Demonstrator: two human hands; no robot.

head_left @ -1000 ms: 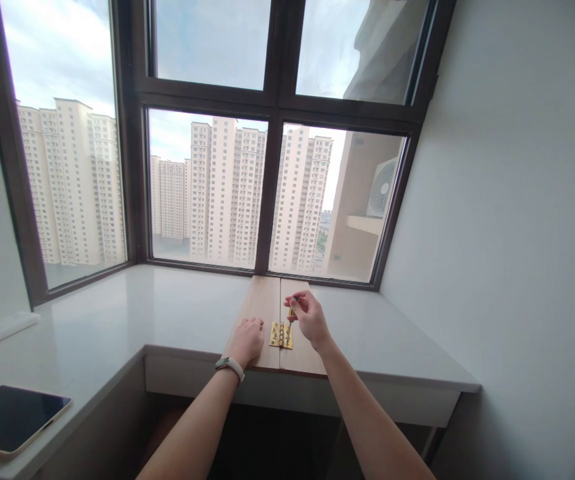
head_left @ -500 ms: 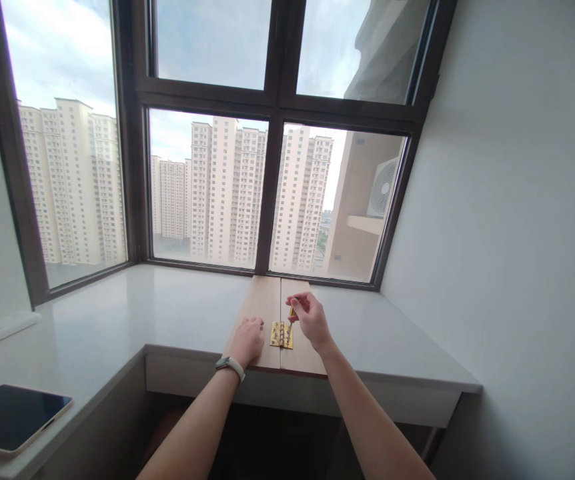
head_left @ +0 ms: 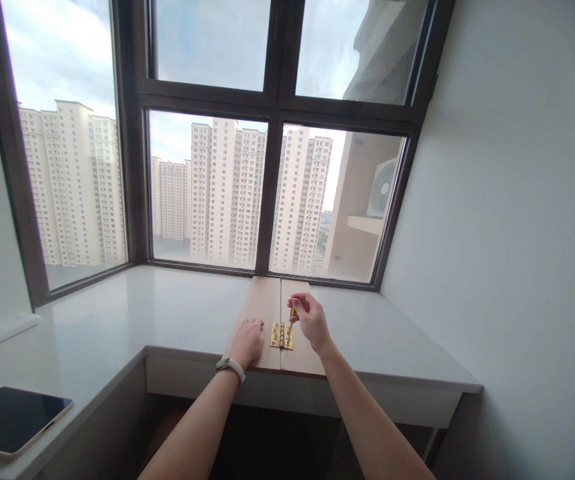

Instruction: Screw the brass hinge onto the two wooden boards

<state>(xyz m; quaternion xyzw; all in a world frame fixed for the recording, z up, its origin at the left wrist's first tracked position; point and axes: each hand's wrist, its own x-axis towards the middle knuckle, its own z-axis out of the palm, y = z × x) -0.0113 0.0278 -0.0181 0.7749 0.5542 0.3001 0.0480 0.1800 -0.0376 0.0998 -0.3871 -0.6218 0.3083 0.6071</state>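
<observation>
A brass-coloured hinge (head_left: 276, 335) lies open across the seam between two light wooden boards (head_left: 262, 300). My right hand (head_left: 311, 321) is closed on a small screwdriver (head_left: 294, 311) with a yellow and black handle. The screwdriver stands nearly upright, its tip down on the hinge's right leaf. Whether a screw sits under the tip is too small to make out. My left hand (head_left: 249, 341) lies on the left board, just left of the hinge, with its fingers resting on the wood and holding nothing. A watch (head_left: 231, 365) with a pale strap is on the left wrist.
The boards lie on a white windowsill counter (head_left: 187, 307), reaching from its front edge to the window frame (head_left: 207, 265). A dark-screened tablet (head_left: 15, 417) lies on the counter's left arm. A plain wall (head_left: 507, 200) closes off the right side.
Almost nothing differs. The fingers of my right hand have shifted slightly around the screwdriver handle, while my left hand, the hinge and the boards stay where they were.
</observation>
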